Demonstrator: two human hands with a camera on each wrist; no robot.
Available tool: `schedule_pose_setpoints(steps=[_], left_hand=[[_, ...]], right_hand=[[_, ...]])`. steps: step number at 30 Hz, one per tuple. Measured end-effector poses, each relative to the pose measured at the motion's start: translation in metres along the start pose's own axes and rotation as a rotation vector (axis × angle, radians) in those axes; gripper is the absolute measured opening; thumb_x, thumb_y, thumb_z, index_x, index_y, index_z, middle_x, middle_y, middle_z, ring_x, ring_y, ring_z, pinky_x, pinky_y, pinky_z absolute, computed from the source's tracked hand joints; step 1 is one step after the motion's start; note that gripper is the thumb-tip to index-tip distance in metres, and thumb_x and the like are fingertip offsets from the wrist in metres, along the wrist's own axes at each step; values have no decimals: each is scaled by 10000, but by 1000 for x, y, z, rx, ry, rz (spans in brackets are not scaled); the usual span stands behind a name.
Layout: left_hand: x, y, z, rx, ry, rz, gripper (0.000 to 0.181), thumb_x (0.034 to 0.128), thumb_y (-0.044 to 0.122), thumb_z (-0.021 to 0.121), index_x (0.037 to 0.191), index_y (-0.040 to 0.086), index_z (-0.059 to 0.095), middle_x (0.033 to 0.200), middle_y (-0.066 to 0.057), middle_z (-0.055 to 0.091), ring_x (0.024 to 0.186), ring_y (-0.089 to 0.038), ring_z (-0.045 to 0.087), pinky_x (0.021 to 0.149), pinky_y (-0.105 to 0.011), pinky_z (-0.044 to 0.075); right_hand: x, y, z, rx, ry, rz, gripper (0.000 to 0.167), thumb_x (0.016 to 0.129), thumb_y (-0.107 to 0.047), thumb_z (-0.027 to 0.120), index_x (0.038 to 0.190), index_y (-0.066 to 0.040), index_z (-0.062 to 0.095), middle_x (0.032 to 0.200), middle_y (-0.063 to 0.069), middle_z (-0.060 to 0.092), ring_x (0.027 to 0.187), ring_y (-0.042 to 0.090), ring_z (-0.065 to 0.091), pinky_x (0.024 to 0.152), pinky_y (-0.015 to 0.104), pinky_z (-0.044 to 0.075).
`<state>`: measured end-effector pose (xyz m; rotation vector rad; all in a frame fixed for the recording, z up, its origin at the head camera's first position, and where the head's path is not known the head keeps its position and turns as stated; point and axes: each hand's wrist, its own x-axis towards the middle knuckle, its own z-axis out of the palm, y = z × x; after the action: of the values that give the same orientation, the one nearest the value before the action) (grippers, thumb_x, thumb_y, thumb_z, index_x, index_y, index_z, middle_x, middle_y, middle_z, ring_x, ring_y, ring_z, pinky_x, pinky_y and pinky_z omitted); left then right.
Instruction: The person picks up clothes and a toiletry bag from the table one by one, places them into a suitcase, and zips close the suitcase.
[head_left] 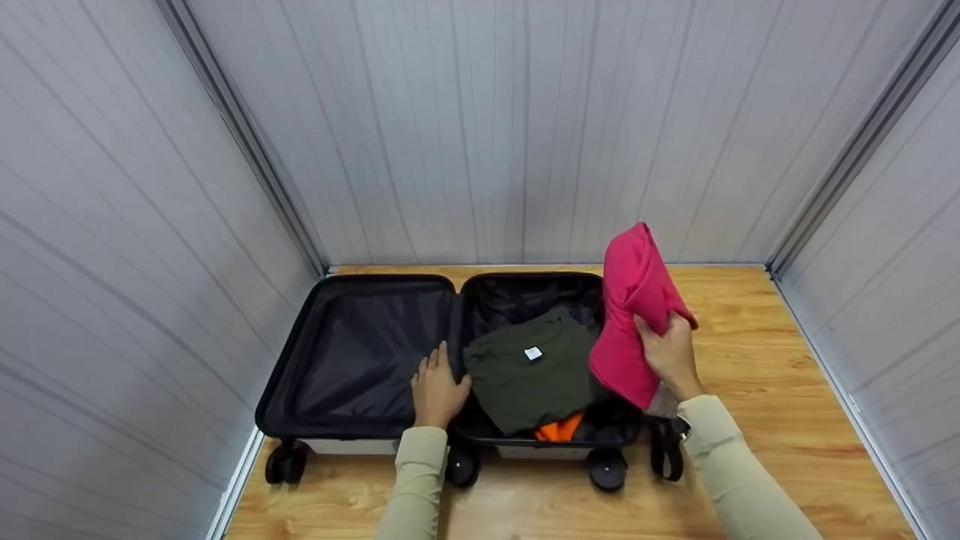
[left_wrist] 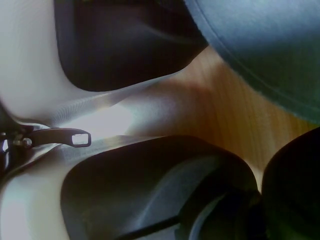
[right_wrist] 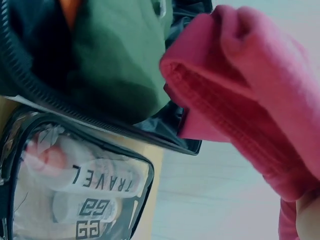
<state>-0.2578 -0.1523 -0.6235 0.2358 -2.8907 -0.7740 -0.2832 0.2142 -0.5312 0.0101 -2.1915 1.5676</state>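
Observation:
An open suitcase [head_left: 322,360] lies flat on the floor, its two halves side by side. In the right half is a folded dark green garment [head_left: 517,382] with a white label, and a bit of orange cloth [head_left: 559,429] shows under its near edge. My right hand [head_left: 671,352] grips a folded pink garment [head_left: 634,315] above the suitcase's right edge; the right wrist view shows the pink cloth [right_wrist: 260,100] close up. My left hand [head_left: 437,390] rests with extended fingers near the divide between the halves. The left wrist view shows a zipper pull [left_wrist: 60,136] but no fingers.
A clear pouch [right_wrist: 85,185] printed TRAVEL, with bottles inside, stands beside the suitcase's right side, mostly hidden by my right arm in the head view. Black wheels [head_left: 606,469] stick out at the near side. Grey panel walls [head_left: 487,135] enclose the wooden floor [head_left: 750,360].

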Motion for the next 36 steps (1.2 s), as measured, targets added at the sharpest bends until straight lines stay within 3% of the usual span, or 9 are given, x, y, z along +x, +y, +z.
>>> schedule_pose_setpoints(steps=[5,14,21,26,28,31,36], left_hand=[[0,0,-1,-3,4,-3,775,921,322,717,1581,85,388,1545,-192,500,1438,-423,444,1146,-652,347],[-1,2,-3,-6,-3,-5,783,925,321,712,1590,89,370,1564,-193,476,1456,-421,422,1154,-652,339],[-1,1,-2,-2,-1,-9,780,918,321,716,1584,90,383,1551,-188,493,1444,-412,437,1149,-648,345],[0,-1,-3,3,4,-9,779,912,324,719,1579,89,392,1543,-185,503,1437,-413,446,1143,-651,350],[0,-1,-2,1,6,-10,778,911,322,719,1577,87,394,1540,-187,506,1435,-415,447,1143,-652,348],[0,-1,-2,-2,6,-8,774,912,319,715,1577,87,394,1539,-189,506,1435,-413,446,1145,-652,345],[0,-2,-3,-4,9,-4,774,917,318,716,1581,90,389,1543,-187,503,1440,-410,443,1146,-647,347]], right_hand=[[-3,5,-2,-42,-1,-8,192,924,-61,709,1031,96,686,976,235,702,796,-14,560,758,151,449],[-5,14,-1,-82,-24,-38,113,917,-35,693,929,75,670,858,164,650,759,109,530,713,198,438],[-10,14,4,-188,-71,-127,102,899,-12,685,932,84,669,898,239,694,803,294,586,752,436,487],[-14,10,13,-300,-73,-201,101,858,-14,693,799,24,621,739,213,646,674,339,552,655,512,455],[-15,9,17,-362,-70,-223,103,833,-24,704,784,3,616,725,226,653,673,401,607,643,560,468],[-17,8,23,-441,-85,-252,87,799,-26,708,837,27,650,793,279,692,781,499,671,693,621,489],[-21,9,36,-502,-100,-306,242,757,13,692,992,73,703,865,292,712,860,516,681,761,612,500]])
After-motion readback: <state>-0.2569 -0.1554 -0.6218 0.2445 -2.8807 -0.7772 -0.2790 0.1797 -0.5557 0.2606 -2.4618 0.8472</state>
